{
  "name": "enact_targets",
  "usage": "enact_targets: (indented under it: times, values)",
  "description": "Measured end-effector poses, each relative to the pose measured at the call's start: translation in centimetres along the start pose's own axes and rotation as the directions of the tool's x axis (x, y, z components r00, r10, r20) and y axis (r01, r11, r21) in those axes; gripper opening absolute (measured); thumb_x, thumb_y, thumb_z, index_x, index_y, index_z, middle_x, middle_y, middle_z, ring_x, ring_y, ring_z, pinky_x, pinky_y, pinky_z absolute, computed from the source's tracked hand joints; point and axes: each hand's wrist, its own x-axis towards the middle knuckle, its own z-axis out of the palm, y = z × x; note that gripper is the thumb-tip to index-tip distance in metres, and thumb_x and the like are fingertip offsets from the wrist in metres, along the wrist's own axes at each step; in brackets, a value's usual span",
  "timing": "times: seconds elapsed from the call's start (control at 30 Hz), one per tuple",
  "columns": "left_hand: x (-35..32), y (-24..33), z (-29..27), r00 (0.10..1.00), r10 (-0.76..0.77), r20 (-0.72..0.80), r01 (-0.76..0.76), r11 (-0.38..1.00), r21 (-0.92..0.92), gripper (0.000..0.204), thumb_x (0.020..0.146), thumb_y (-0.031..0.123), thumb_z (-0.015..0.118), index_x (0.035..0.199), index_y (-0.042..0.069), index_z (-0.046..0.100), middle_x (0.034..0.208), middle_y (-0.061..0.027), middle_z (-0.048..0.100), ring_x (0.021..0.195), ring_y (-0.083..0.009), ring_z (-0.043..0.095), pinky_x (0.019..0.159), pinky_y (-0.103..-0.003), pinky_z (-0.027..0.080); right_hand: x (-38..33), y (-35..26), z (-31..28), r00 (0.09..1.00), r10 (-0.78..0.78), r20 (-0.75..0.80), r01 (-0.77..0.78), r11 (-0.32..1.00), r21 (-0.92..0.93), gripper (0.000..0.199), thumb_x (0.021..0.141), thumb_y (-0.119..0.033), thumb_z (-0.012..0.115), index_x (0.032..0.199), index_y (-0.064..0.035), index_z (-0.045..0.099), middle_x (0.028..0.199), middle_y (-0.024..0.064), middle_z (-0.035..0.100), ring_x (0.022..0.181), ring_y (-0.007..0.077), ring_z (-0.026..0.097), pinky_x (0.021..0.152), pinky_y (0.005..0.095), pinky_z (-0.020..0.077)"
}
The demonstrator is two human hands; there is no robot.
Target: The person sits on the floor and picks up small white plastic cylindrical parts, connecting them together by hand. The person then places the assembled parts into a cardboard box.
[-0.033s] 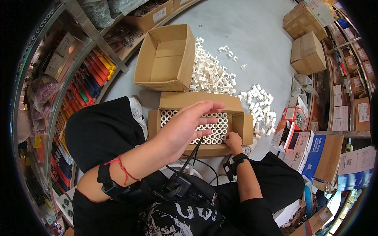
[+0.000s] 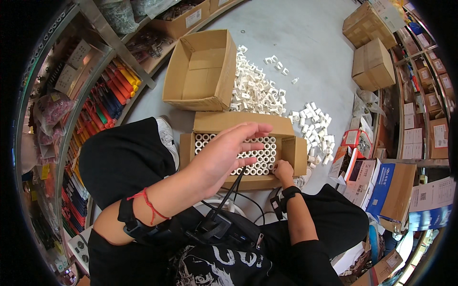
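Observation:
An open cardboard carton (image 2: 243,121) stands on the floor between my legs. Rows of short white tubular pipe fittings (image 2: 260,164) stand on end inside it, their round openings facing up. My left hand (image 2: 217,159) hovers over the carton with fingers spread and nothing in them, hiding the middle of the rows. At the right end of the rows, my right hand (image 2: 284,170) reaches into the carton with its fingers curled together. Whatever those fingertips grip, if anything, is hidden. Loose white pipe fittings (image 2: 312,124) lie scattered on the floor to the right.
Behind the carton lies a heap of white pipe clips (image 2: 255,88), beside a taller open box (image 2: 198,78). A shelf of red, yellow and blue tool handles (image 2: 112,88) runs along the left. Stacked boxes (image 2: 374,64) and shelving line the right. Black cables (image 2: 234,186) hang before me.

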Motion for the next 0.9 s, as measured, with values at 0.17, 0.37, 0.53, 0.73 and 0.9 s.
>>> enact_targets:
  times: [0.17, 0.37, 0.53, 0.73, 0.9]
  values:
    - [0.0, 0.0, -0.2, 1.000, 0.001, -0.008, -0.001, 1.000, -0.005, 0.034, 0.090, 0.026, 0.030, 0.112, 0.006, 0.047, 0.112, -0.0024, 0.046, 0.102, -0.0122, 0.043, 0.086, -0.028, 0.036, 0.0, -0.2, 0.3, 0.998, 0.023, -0.062, -0.023, 1.000, -0.002, 0.010, 0.062, -0.014, 0.061, 0.070, -0.0089, 0.065, 0.075, 0.0145, 0.061, 0.071, 0.0296, 0.060, 0.066, 0.0367, 0.0490]
    - [0.0, -0.1, -0.2, 1.000, 0.001, -0.002, -0.001, 1.000, -0.010, 0.033, 0.090, 0.026, 0.030, 0.112, 0.006, 0.046, 0.112, -0.0027, 0.046, 0.101, -0.0122, 0.043, 0.085, -0.028, 0.036, 0.3, 0.7, 0.9, 0.996, -0.064, -0.067, 0.071, 0.992, 0.103, 0.010, 0.062, -0.012, 0.062, 0.070, -0.0067, 0.064, 0.072, 0.0154, 0.060, 0.069, 0.0307, 0.059, 0.065, 0.0372, 0.0484]
    - [0.0, -0.1, -0.1, 1.000, -0.005, -0.011, 0.005, 1.000, -0.006, 0.033, 0.090, 0.025, 0.030, 0.112, 0.006, 0.046, 0.112, -0.0029, 0.046, 0.101, -0.0125, 0.044, 0.085, -0.028, 0.036, 0.2, 0.5, 0.6, 0.993, -0.115, -0.036, 0.120, 0.980, 0.159, 0.011, 0.061, -0.008, 0.060, 0.071, -0.0061, 0.064, 0.071, 0.0154, 0.060, 0.069, 0.0307, 0.059, 0.065, 0.0367, 0.0478]
    - [0.0, -0.1, -0.1, 1.000, -0.005, -0.015, 0.005, 1.000, -0.008, 0.033, 0.090, 0.025, 0.031, 0.111, 0.006, 0.047, 0.111, -0.0028, 0.047, 0.100, -0.0126, 0.044, 0.085, -0.027, 0.037, -0.2, -0.1, -0.5, 0.989, -0.150, 0.013, 0.146, 0.972, 0.182, 0.014, 0.059, -0.005, 0.058, 0.072, -0.0068, 0.064, 0.072, 0.0151, 0.060, 0.071, 0.0304, 0.058, 0.067, 0.0361, 0.0475]
    - [0.0, -0.1, -0.1, 1.000, -0.006, -0.016, 0.006, 1.000, -0.018, 0.032, 0.090, 0.025, 0.032, 0.111, 0.006, 0.047, 0.111, -0.0029, 0.047, 0.100, -0.0128, 0.044, 0.084, -0.027, 0.037, -0.1, 0.1, -0.4, 0.990, -0.133, 0.046, 0.122, 0.973, 0.196, 0.014, 0.059, -0.008, 0.059, 0.073, -0.0070, 0.064, 0.072, 0.0150, 0.060, 0.069, 0.0298, 0.059, 0.066, 0.0358, 0.0478]
